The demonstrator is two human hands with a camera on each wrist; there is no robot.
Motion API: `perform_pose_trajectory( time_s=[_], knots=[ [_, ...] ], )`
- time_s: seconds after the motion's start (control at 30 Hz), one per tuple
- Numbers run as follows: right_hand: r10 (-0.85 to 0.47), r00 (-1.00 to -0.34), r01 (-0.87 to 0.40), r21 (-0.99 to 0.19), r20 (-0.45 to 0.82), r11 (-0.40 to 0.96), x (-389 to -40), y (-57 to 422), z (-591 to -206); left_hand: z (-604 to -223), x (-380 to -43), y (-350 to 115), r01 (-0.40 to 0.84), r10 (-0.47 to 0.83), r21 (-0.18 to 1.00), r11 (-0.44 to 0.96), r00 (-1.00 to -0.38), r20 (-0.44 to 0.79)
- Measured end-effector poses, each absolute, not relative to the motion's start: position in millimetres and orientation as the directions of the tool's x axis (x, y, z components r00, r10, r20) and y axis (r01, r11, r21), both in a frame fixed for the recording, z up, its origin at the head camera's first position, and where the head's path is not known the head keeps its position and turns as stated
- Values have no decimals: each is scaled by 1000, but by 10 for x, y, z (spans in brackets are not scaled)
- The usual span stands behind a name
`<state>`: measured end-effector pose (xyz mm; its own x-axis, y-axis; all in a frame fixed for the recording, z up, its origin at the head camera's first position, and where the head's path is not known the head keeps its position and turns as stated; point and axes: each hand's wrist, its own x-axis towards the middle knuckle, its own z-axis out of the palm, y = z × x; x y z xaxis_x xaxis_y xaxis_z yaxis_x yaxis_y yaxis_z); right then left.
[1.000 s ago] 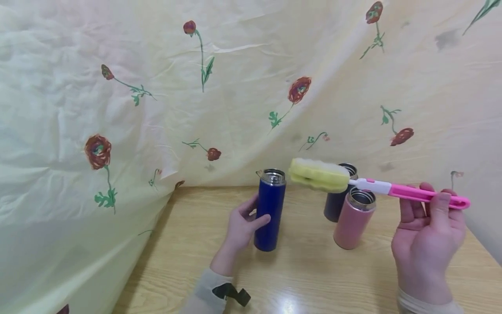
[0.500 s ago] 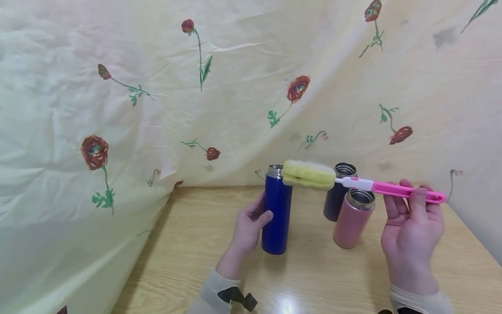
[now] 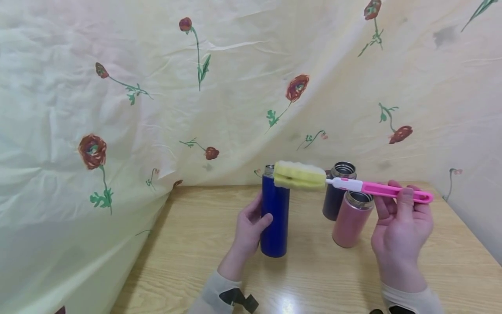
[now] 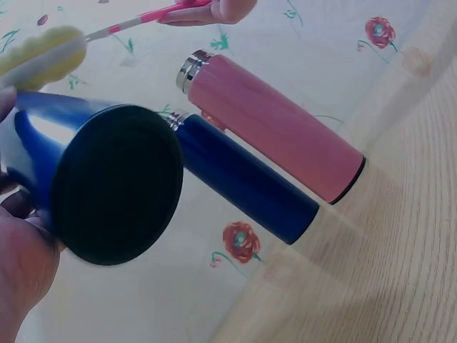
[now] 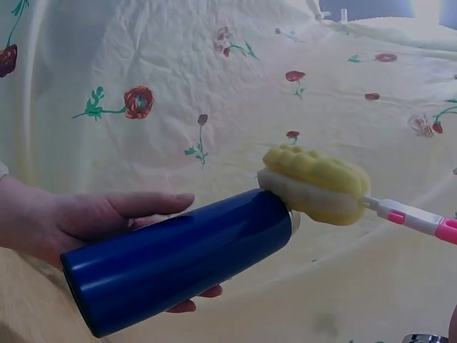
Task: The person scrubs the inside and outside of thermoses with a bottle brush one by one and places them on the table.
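My left hand (image 3: pixel 249 229) grips a tall blue vacuum flask (image 3: pixel 275 218) around its body. The flask is uncapped, and its dark base faces the left wrist view, off the table. My right hand (image 3: pixel 401 237) pinches the pink handle of a sponge bottle brush (image 3: pixel 300 175) with thumb and fingers. The brush lies almost level, its yellow and white sponge head pointing left. In the right wrist view that sponge (image 5: pixel 314 184) is right at the mouth of the tilted flask (image 5: pixel 178 261), outside it; whether they touch I cannot tell.
Two more uncapped flasks stand on the wooden table (image 3: pixel 188 248) to the right: a pink one (image 3: pixel 350 224) in front and a dark blue one (image 3: pixel 332 203) behind it. A flower-print cloth (image 3: pixel 235 109) hangs at the back and left.
My right hand has moved left with the brush, bringing the sponge over to the blue flask's mouth. My left hand has shifted the flask slightly right. The other two flasks stay put.
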<state>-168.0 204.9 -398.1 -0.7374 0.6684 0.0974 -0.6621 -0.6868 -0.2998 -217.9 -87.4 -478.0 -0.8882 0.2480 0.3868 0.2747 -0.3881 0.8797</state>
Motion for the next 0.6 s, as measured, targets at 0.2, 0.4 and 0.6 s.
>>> perform_pose_trajectory(
  time_s=[0.2,0.4,0.6],
  knots=[
    [661,-747,-645,-317,71,-695,-1691,2051,-3998,-4739,-2188,-860,247,244,891,-380,-903,354],
    [661,-745,-650,-316,88,-691,-1698,2070,-4000,-4740,-2217,-872,239,232,899,-367,-913,337],
    [652,-755,-645,-260,72,-719,-1705,2089,-3984,-4786,-2250,-870,244,218,903,-353,-917,333]
  ],
)
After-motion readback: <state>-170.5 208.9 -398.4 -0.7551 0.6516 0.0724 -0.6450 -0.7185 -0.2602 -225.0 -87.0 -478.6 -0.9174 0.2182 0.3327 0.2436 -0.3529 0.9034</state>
